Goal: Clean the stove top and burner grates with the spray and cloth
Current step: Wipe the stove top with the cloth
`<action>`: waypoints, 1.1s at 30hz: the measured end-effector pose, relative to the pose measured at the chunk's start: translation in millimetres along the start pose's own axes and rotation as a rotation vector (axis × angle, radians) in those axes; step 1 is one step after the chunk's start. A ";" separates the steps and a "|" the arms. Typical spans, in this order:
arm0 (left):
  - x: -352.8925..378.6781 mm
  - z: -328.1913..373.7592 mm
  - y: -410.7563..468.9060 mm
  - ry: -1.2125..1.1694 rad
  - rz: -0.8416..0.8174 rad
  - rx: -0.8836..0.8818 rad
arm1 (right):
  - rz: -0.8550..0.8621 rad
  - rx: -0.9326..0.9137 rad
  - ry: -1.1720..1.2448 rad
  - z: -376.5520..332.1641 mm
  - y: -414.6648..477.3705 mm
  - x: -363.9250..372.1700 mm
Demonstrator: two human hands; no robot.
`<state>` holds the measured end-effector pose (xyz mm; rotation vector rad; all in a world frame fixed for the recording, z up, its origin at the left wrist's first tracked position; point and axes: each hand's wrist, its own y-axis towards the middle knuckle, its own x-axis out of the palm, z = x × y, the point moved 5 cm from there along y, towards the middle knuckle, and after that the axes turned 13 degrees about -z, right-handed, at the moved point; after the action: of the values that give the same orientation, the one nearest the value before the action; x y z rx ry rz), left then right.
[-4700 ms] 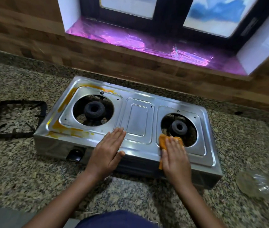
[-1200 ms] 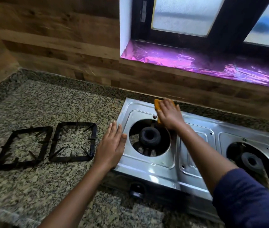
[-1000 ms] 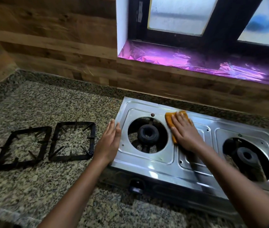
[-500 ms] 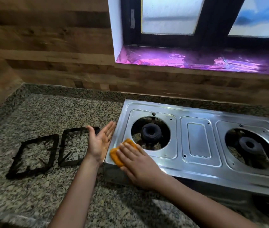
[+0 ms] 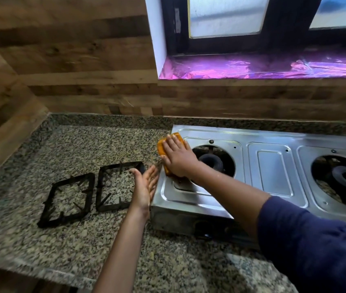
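Stove top (image 5: 271,166), head view: orange cloth (image 5: 161,148) on its far-left corner, flat under right hand (image 5: 178,157), fingers straight, pressing. Left hand (image 5: 145,185) just nearer, fingers straight, empty, at the stove's left edge. Burner grates (image 5: 68,199) on counter (image 5: 83,240) left of it.

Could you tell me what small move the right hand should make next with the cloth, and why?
Probably draw the cloth forward along the stove's left rim. The right hand presses it flat near the back left corner, and the left hand is open, palm up, beside that rim, perhaps to catch sweepings.
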<state>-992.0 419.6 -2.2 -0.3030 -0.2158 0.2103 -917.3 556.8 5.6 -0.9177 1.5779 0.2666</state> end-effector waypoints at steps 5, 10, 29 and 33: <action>7.1 17.6 -10.1 0.331 0.107 0.151 | 0.012 -0.118 0.120 -34.4 -78.5 37.8; 38.2 1.6 -23.6 0.997 0.111 0.218 | 0.232 -0.290 0.954 0.6 -139.1 22.6; 81.6 51.9 176.5 1.511 -0.077 0.081 | 0.560 0.062 1.158 95.8 -194.1 42.2; 134.7 45.1 190.1 1.496 -0.197 0.085 | 0.681 0.100 1.339 106.9 -205.5 37.7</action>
<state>-906.8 641.1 3.7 -0.2852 1.2357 -0.2343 -697.7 474.3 11.2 -0.3788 3.1019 -0.0036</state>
